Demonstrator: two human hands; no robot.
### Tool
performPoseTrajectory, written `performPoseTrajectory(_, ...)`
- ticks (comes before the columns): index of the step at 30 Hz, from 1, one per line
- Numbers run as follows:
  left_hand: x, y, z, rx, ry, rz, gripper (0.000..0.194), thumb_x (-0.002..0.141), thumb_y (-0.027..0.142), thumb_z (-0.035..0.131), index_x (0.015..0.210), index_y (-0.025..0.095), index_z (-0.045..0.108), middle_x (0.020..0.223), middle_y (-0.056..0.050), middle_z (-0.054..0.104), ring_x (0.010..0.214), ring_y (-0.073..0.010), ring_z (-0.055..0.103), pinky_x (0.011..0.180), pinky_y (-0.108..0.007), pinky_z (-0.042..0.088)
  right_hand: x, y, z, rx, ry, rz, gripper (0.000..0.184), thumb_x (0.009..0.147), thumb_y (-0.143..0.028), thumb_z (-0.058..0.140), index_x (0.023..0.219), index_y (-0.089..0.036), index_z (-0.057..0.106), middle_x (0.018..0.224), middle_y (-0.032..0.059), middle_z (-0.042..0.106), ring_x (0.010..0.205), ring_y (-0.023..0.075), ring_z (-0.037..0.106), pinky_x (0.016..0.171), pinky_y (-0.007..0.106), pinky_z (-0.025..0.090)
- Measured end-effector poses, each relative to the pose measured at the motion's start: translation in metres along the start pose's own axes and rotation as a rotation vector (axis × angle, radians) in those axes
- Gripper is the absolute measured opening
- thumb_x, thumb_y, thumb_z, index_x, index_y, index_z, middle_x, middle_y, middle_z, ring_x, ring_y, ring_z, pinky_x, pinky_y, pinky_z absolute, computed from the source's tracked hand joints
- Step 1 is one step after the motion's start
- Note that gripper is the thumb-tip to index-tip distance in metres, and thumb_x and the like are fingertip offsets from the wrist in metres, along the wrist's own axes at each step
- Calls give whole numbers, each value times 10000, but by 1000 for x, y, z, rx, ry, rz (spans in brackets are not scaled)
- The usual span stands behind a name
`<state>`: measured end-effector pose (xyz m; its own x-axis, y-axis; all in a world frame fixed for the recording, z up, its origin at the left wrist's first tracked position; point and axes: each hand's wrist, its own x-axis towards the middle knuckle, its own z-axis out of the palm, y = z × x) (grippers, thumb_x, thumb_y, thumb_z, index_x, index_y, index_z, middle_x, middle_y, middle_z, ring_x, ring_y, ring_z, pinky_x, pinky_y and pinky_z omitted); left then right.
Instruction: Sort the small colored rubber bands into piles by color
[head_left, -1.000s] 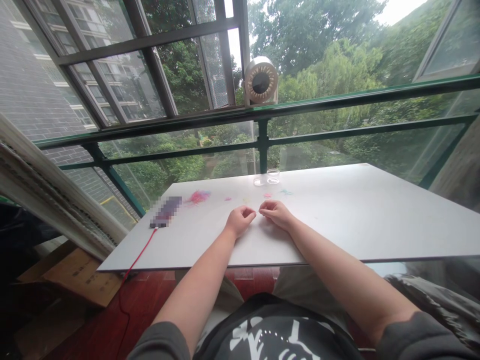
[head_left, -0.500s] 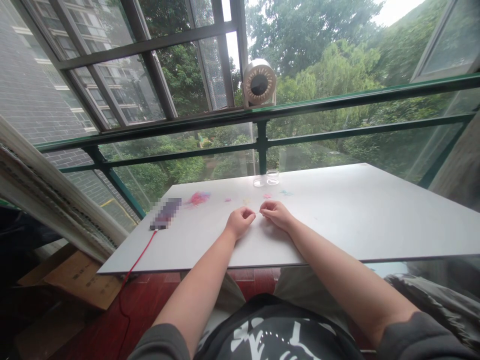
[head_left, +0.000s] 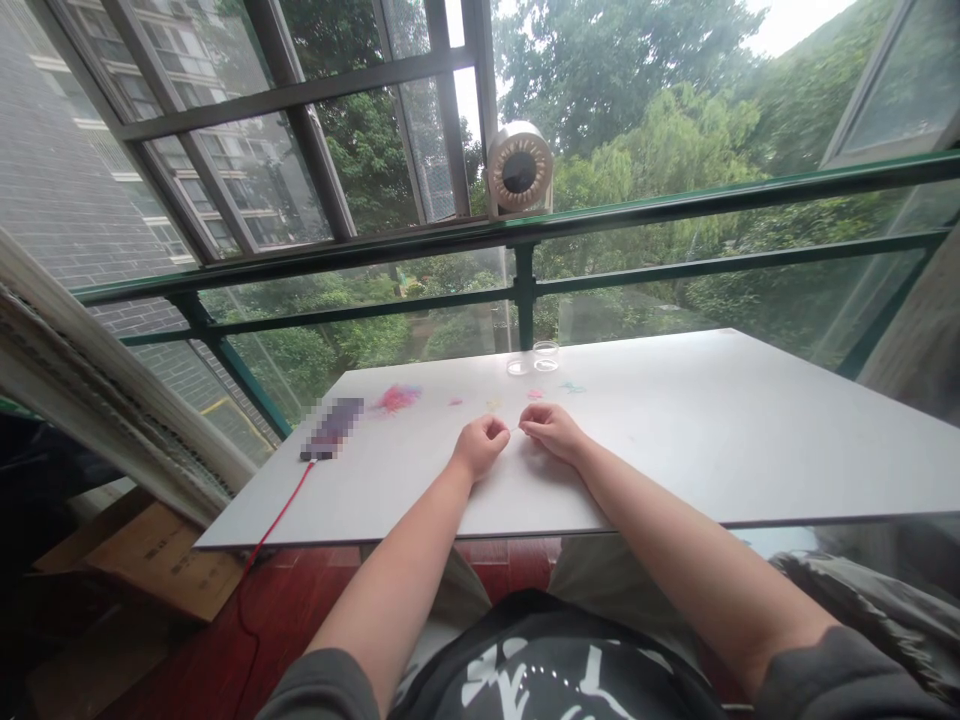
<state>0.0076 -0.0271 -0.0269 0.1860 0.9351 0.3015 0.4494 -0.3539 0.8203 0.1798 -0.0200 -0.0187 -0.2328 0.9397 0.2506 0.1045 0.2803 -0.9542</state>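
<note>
My left hand (head_left: pixel 481 446) and my right hand (head_left: pixel 553 432) face each other just above the white table (head_left: pixel 675 430). Both are closed in a pinch, fingertips a short gap apart. A thin pale strand (head_left: pixel 514 430) seems to run between them, too fine to identify. Just beyond my hands lie small scattered bits: a yellow group (head_left: pixel 493 404), a pink-red group (head_left: pixel 535 394), a teal group (head_left: pixel 572 386) and a little pink patch (head_left: pixel 455 402). Farther left spreads a larger red, pink and purple heap (head_left: pixel 397 398). What the bits are is too small to tell.
Several clear round dishes (head_left: pixel 517 368) stand at the table's far edge. On the left lies a blurred-out dark phone-like device (head_left: pixel 332 430) with a red cable (head_left: pixel 281 510) hanging over the front edge. A round fan (head_left: pixel 520 168) sits on the green railing (head_left: pixel 637 212). A cardboard box (head_left: pixel 169 560) is on the floor.
Almost nothing differs. My hands keep the same pinched pose, and the strand between the fingertips shows slightly more clearly.
</note>
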Motion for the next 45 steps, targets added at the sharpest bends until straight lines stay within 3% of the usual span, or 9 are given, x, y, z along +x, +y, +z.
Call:
performPoseTrajectory(10,0,3,-4,26,101,-27,109,685,269,521,645,171,549,603,26,537,571,-102,477,555,-215,389,1,-3,0,128,100,-26,104,605,-251,595,581,-173,530,465,-52,455,433,81,400,452,231,319)
performPoseTrajectory(17,3,-2,-6,72,206,-64,99,692,252,510,651,176,560,584,29,543,569,-111,501,570,-221,401,11,8,-14,294,296,-17,162,639,-305,534,611,-210,406,479,-51,426,398,75,346,411,228,287)
performPoseTrajectory(24,21,-6,-12,224,257,-63,135,714,282,560,730,187,654,739,-41,662,702,-168,580,680,-272,430,11,11,-10,329,257,4,143,618,-259,583,616,-196,454,472,-46,479,379,70,380,403,225,295)
performPoseTrajectory(33,62,-5,-18,494,154,-2,98,668,209,589,673,203,687,747,-72,678,716,-213,589,689,-300,422,12,11,-7,346,241,2,150,627,-258,597,593,-189,468,454,-51,486,365,63,375,409,226,287)
performPoseTrajectory(41,78,3,-22,665,39,-26,120,658,211,599,685,214,715,788,-83,695,782,-231,608,731,-302,435,12,8,-6,341,242,2,131,622,-242,590,591,-186,476,427,-58,467,363,62,368,418,228,299)
performPoseTrajectory(45,83,8,-34,707,-20,-41,157,697,234,581,761,234,725,841,-56,708,812,-220,619,762,-298,445,11,7,-7,318,240,1,135,636,-243,581,589,-187,467,423,-57,462,366,61,367,422,228,311)
